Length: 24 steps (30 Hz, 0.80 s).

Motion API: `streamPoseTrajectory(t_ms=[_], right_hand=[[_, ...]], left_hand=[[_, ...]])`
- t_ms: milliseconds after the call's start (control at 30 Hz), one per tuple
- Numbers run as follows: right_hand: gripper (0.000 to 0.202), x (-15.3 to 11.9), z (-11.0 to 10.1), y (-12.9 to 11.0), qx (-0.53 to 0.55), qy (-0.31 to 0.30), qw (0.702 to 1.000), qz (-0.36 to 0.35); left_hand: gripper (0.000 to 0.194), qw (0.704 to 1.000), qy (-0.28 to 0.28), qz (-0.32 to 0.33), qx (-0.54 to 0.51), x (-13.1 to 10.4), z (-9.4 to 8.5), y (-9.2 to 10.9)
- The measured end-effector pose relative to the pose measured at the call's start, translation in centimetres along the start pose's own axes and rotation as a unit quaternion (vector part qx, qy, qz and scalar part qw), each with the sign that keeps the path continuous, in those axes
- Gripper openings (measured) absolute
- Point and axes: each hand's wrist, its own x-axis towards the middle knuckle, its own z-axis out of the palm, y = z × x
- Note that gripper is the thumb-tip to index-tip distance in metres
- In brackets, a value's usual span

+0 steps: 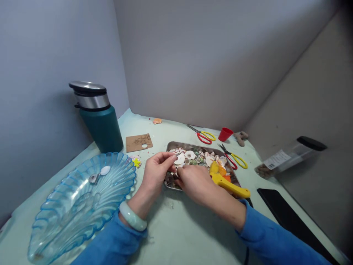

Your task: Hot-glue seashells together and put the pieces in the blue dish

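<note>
Blue sleeves nearest. Left hand pinched narrow; right hand: grip hidden, contents cannot tell. Best worked low over tray of shells.

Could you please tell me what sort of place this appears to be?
Probably an indoor craft table: a metal tray holds shells, what looks like a yellow glue gun is at its right side, and two pairs of scissors lie nearby.

I saw the shallow metal tray lying flat on the worktop, its rim silvery. Inside I made out the shells, heaped loosely: white, brown-speckled and greenish, some disc-like, others rounded, the nearest partly hidden.
</note>
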Motion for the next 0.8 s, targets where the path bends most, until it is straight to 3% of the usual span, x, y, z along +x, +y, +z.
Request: streamPoseTrajectory(t_ms=[133,267,367,433,533,633,700,800], right_hand=[[0.018,0.1,0.3,1.5,0.020,0.002,1.000,0.011],[0.022,-0.7,-0.7,4.6,0.052,0.051,0.997,0.028],[0.029,-1.4,-1.6,6.8,0.191,0.096,0.976,0.039],[0.032,-1.8,-2.1,7.7,0.362,0.078,0.928,0.040],[0.030,-2.3,-2.2,7.9,0.597,0.047,0.801,0.022],[0.028,-2.2,-2.0,7.3,0.729,0.040,0.683,0.014],[0.031,-2.1,-1.8,7.0,0.764,0.030,0.644,0.018],[0.034,-1.9,-1.5,7.0,0.757,0.044,0.651,0.027]], left_hand=[[0.022,1.000,0.003,-0.010,0.005,0.0,0.0,0.0],[0.023,1.000,0.011,-0.013,-0.008,-0.1,0.1,0.1],[0.022,1.000,0.005,-0.018,-0.002,-0.2,0.1,0.2],[0.020,1.000,-0.003,-0.024,0.009,-0.3,0.1,0.2],[0.018,0.999,-0.028,-0.030,0.024,-0.4,0.1,0.1],[0.017,0.998,-0.052,-0.032,0.034,-0.4,0.1,-0.1],[0.017,0.997,-0.061,-0.036,0.038,-0.4,0.1,-0.2],[0.017,0.996,-0.065,-0.043,0.045,-0.3,0.2,-0.2]])
